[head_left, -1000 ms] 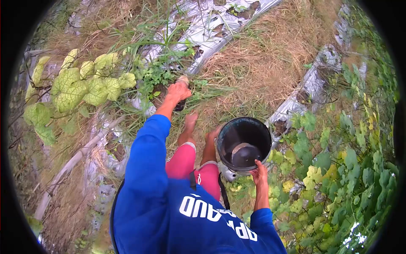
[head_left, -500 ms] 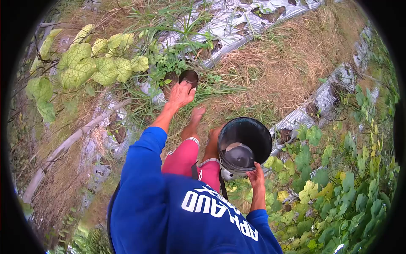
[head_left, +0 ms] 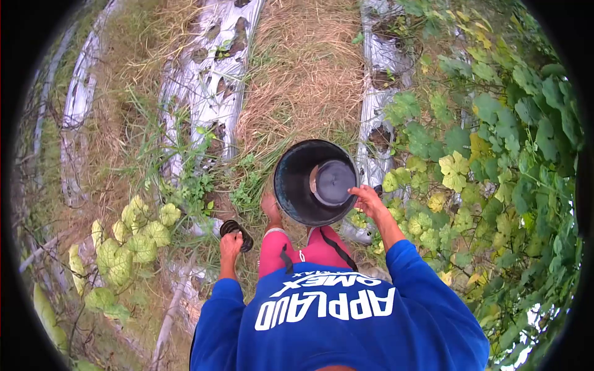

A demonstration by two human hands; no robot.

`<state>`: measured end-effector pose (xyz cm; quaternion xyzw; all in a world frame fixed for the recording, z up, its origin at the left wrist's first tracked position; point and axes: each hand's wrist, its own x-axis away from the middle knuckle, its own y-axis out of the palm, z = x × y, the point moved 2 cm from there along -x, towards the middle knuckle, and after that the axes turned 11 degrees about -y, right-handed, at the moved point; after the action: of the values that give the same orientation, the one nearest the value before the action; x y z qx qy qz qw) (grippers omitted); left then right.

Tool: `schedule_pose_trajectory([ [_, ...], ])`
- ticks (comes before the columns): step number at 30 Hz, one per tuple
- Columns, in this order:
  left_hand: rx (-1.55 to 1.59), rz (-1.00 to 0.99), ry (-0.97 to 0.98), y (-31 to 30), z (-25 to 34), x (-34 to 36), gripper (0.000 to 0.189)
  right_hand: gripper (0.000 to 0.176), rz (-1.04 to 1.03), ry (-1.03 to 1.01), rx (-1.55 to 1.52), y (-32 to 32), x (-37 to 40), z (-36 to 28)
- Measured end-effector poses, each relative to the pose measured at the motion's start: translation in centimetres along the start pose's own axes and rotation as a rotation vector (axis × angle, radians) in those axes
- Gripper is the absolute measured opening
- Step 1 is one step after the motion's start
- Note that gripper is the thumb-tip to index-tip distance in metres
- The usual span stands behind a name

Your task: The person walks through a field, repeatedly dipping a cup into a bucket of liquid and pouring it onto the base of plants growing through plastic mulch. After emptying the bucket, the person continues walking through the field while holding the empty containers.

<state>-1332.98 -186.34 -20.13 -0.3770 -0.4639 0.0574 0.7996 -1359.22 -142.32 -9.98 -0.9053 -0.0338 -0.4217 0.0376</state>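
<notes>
My right hand [head_left: 367, 199] grips the rim of a large black bucket [head_left: 291, 164], fingers curled over its edge. The bucket hangs in front of my thighs, and inside it a dark round surface reflects light beside a brownish patch. At my lower left, my left hand [head_left: 231, 243] is closed on a small dark round cup [head_left: 242, 235] near my left leg. Low green weeds [head_left: 201, 188] grow just beyond that hand.
Strips of silvery plastic sheet [head_left: 213, 80] with torn holes run ahead on both sides of a dry-grass path [head_left: 303, 68]. Leafy vines [head_left: 482, 148] crowd the right. Yellowing leaves [head_left: 127, 247] and a pale pole [head_left: 170, 309] are at left.
My view has turned to face along the path. My left hand has drawn back toward my body with the cup. The bucket now sits more centrally in front of me, still held by my right hand.
</notes>
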Motion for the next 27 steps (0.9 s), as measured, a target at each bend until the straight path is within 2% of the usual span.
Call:
schedule_pose_trajectory([
  [2, -0.04, -0.026, 0.01, -0.9, 0.6, -0.5, 0.035, 0.043, -0.006, -0.014, -0.046, -0.7, 0.3, -1.4],
  [4, 0.006, 0.052, 0.071, -2.1, 1.7, -1.5, 0.034, 0.043, 0.056, -0.021, -0.137, -2.3, 0.8, -2.0],
  [7, 0.01, 0.065, 0.155, -4.3, 4.1, -4.3, 0.035, 0.036, 0.145, -0.109, -0.231, -6.3, 0.2, -1.2],
  [8, 0.013, 0.086, 0.192, -5.8, 5.7, -5.0, 0.036, 0.036, 0.117, -0.113, -0.233, -6.8, 0.2, -1.9],
  [9, -0.005, 0.049, 0.13, -7.0, 7.2, -5.6, 0.037, 0.035, 0.147, -0.096, -0.298, -7.4, 0.6, -2.3],
  [11, -0.003, 0.127, 0.161, -9.5, 10.9, -6.6, 0.04, 0.034, 0.193, -0.056, -0.388, -9.1, 0.1, -2.2],
  [12, -0.063, 0.088, 0.081, -10.3, 11.9, -7.9, 0.043, 0.035, 0.213, -0.036, -0.416, -10.4, -0.7, -1.5],
  [15, 0.019, 0.124, 0.066, -13.2, 17.8, -8.5, 0.045, 0.027, 0.22, 0.003, -0.472, -14.5, -3.5, 0.5],
  [17, 0.098, 0.201, 0.148, -15.0, 21.2, -8.5, 0.047, 0.027, 0.323, 0.131, -0.584, -16.7, -5.4, 2.8],
  [22, 0.121, 0.252, 0.128, -16.2, 27.5, -10.6, 0.046, 0.025, 0.445, 0.282, -0.77, -21.2, -6.8, 4.7],
  [24, 0.105, 0.282, 0.063, -16.1, 29.2, -11.8, 0.047, 0.034, 0.484, 0.367, -0.834, -22.7, -5.9, 3.5],
  [26, 0.122, 0.282, 0.088, -16.0, 31.3, -12.0, 0.046, 0.051, 0.247, -0.019, -0.505, -23.3, -3.3, 1.9],
  [27, 0.124, 0.256, 0.031, -15.7, 32.0, -12.5, 0.045, 0.041, 0.25, -0.052, -0.42, -23.8, -3.5, 1.5],
])
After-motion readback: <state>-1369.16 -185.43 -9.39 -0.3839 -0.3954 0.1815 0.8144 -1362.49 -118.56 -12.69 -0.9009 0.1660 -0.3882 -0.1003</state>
